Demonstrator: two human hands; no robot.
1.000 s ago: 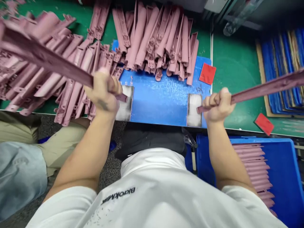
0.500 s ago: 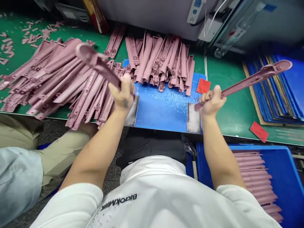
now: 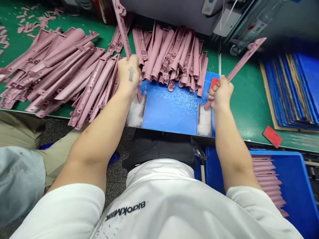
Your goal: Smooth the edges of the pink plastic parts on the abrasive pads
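My left hand (image 3: pixel 129 73) is wrapped round a long pink plastic part (image 3: pixel 122 30), held steeply so its lower end meets the left grey pad (image 3: pixel 136 113). In my right hand (image 3: pixel 221 91) is a second long pink plastic part (image 3: pixel 243 61), slanting up to the right. Its lower end is at the right grey pad (image 3: pixel 204 121); whether it touches is unclear. Between the pads lies a blue sheet (image 3: pixel 171 113). Behind it, a pile of similar pink parts (image 3: pixel 165 53) rests, and a larger heap of them (image 3: pixel 64 69) spreads to the left.
Small pink scraps (image 3: pixel 41 21) lie at the far left. Stacked blue boards (image 3: pixel 290 89) stand on the right, with a red pad (image 3: pixel 272 136) before them. A blue bin (image 3: pixel 299 186) below right holds pink parts. Someone's knee (image 3: pixel 20 179) is close on the left.
The left pink part has swung from leaning left to nearly upright, its lower end coming to the grey pad. The right one has tilted more steeply. The camera view has shifted slightly.
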